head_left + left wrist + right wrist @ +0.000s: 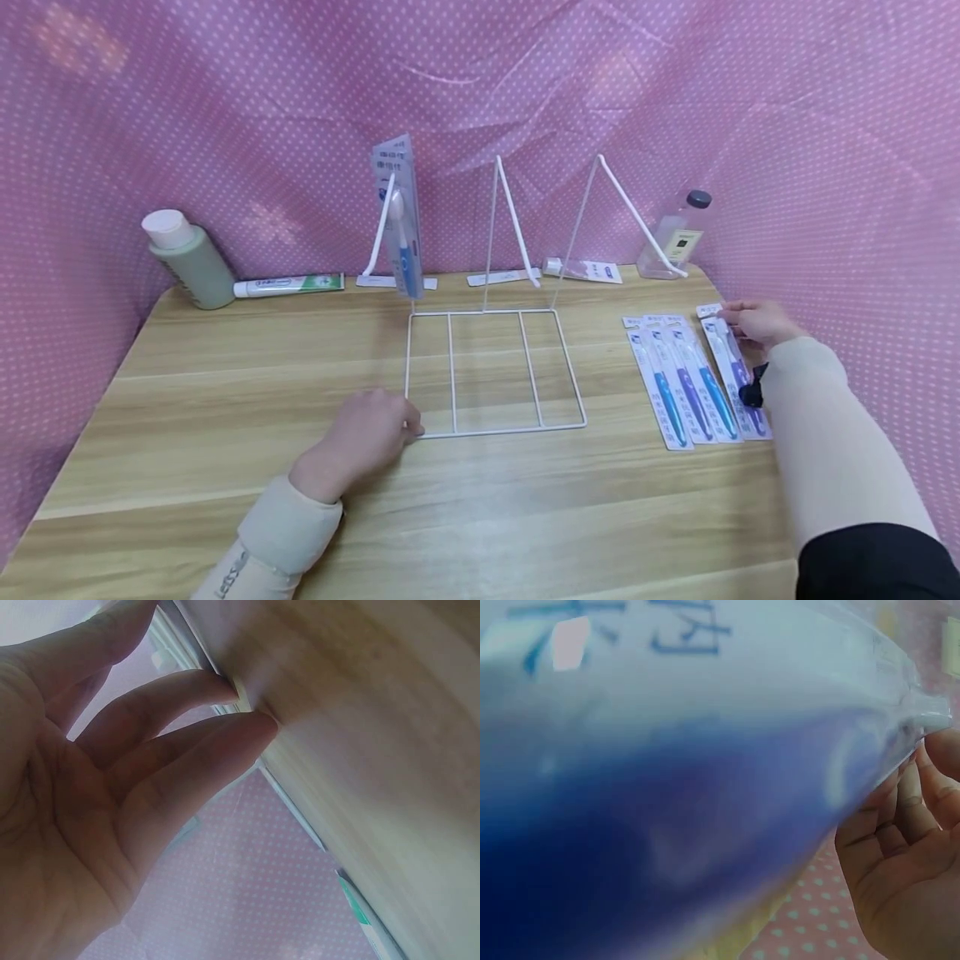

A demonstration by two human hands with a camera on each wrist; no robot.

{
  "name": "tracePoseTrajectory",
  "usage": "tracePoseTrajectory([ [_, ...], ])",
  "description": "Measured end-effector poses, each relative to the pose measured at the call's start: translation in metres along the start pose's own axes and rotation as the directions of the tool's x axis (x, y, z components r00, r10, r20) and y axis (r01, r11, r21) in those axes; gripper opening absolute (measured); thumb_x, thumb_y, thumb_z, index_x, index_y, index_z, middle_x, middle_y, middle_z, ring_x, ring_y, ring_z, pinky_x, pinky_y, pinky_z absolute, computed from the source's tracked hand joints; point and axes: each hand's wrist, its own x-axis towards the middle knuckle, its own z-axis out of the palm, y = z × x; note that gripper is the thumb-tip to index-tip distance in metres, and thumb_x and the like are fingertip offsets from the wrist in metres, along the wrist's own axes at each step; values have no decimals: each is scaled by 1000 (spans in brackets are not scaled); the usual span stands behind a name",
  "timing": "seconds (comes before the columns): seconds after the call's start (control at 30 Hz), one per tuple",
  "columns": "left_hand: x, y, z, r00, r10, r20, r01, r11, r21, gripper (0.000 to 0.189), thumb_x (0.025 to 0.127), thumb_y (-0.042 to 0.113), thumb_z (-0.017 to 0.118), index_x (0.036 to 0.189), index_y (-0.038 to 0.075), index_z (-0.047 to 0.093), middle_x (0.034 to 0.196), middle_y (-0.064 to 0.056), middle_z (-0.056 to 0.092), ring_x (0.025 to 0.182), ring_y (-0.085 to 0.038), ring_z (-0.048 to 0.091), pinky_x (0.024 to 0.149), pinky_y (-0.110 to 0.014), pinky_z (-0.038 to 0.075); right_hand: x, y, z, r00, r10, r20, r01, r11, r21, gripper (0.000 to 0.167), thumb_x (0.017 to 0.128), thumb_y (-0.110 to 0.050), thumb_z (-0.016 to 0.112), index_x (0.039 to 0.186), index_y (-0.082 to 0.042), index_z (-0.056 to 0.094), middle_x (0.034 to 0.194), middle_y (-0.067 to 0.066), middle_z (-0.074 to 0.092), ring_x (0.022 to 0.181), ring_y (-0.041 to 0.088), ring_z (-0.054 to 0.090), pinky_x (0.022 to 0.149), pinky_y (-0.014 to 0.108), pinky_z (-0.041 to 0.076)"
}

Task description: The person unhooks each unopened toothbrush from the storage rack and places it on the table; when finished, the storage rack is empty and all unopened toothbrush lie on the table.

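A white wire rack [495, 432] with three upright bent prongs stands in the middle of the table. My left hand [369, 433] holds its front left corner between thumb and fingers; in the left wrist view the fingertips [259, 729] meet the wire at the tabletop. At the right, my right hand [761, 323] pinches the upper edge of a packaged purple toothbrush [738, 371]. That pack fills much of the right wrist view, its purple handle [705, 825] blurred up close. Several packaged toothbrushes [681, 387] lie just left of it. Packaged toothbrushes [401, 225] hang on the left prong.
Along the back edge are a green bottle [197, 271] with a white cap, a toothpaste tube [288, 285], another tube [588, 270] and a clear bottle [671, 242] with a dark cap. Two flat white packs [504, 277] lie behind the rack. A pink dotted cloth [300, 108] encloses the table.
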Motion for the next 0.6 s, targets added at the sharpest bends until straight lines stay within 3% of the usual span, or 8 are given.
tracePoseTrajectory([
  [0.37, -1, 0, -1, 1000, -5, 5, 5, 1000, 7, 6, 86, 10, 86, 89, 15, 85, 90, 0, 81, 85, -22, 77, 80, -45, 62, 13, 2, 12, 995, 90, -39, -90, 996, -17, 52, 110, -24, 53, 154, 2, 43, 88, -8, 67, 86, 13, 63, 73, 28, 57],
  [0.6, -1, 0, 0, 1000, -6, -6, 6, 1000, 6, 5, 87, 10, 85, 87, 15, 85, 90, 0, 82, 86, -22, 77, 80, -44, 62, 16, 1, 16, 990, 131, -47, -133, 990, -42, 51, 111, -25, 52, 156, 0, 45, 103, 1, 65, 96, 18, 60, 75, 26, 58],
])
